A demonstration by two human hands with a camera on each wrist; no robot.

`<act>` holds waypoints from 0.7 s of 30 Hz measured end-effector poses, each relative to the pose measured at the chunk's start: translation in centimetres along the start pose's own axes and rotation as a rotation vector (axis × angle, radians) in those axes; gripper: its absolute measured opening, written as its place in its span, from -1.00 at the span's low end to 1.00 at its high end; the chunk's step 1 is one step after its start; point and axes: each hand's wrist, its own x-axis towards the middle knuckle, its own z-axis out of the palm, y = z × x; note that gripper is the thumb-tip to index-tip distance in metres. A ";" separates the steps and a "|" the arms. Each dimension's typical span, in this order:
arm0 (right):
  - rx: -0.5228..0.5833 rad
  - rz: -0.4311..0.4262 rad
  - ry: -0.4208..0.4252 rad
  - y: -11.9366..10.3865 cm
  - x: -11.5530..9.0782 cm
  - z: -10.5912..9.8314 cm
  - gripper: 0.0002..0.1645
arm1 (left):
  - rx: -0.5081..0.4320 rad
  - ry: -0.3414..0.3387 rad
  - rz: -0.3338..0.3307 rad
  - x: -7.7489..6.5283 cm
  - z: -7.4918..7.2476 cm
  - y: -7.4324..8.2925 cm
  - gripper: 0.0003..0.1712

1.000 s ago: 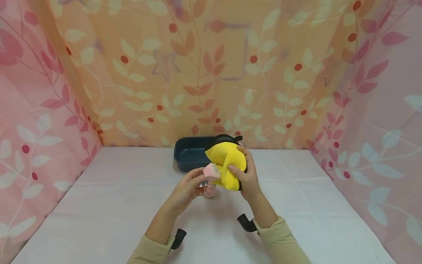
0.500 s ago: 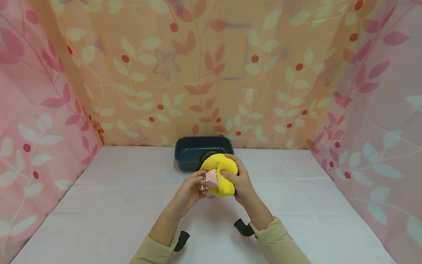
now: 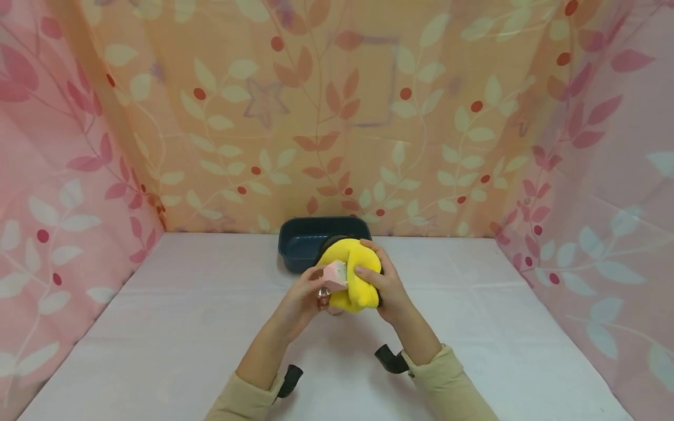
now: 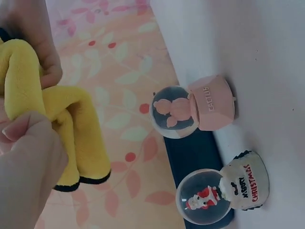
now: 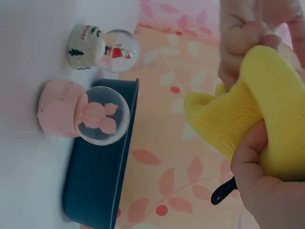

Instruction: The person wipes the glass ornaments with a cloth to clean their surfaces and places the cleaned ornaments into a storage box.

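Note:
My left hand (image 3: 300, 301) grips a small snow globe with a pink base (image 3: 334, 276), tilted so its underside faces up and right. A yellow plush cloth (image 3: 360, 272) with black edging is bunched in my right hand (image 3: 392, 283), thumb on top, right up against the base. The left wrist view hides most of the held globe behind fingers and cloth (image 4: 81, 133). Beyond the hands, a pink snow globe (image 4: 213, 103) marked CACTUS and a white-based Christmas snow globe (image 4: 245, 183) with a Santa figure stand upright on the table.
A dark blue rectangular tray (image 3: 289, 257) stands at the back, behind the standing globes. White cloth covers the table (image 3: 184, 327). Patterned curtains (image 3: 316, 105) enclose the back and both sides. A black strap loop (image 5: 224, 191) hangs from the yellow cloth.
The yellow cloth has moved left and down against the pink base, uncovering more of the tray. Over the last half second both hands have shifted only slightly.

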 end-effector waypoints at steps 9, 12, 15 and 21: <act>-0.030 0.058 0.110 1.0 -0.1 0.0 -0.35 | -0.053 -0.102 0.032 -0.4 -0.6 -0.6 -0.70; -0.017 0.032 0.146 0.8 -0.2 -0.2 -0.35 | -0.056 -0.052 0.041 -0.5 -0.6 -0.6 -0.70; 0.005 -0.005 0.135 0.3 -0.1 -0.4 -0.35 | -0.031 0.028 0.030 -0.4 -0.5 -0.5 -0.69; -0.040 -0.003 -0.064 0.0 0.0 0.0 -0.28 | 0.118 0.072 -0.009 -0.3 -0.2 0.0 -0.56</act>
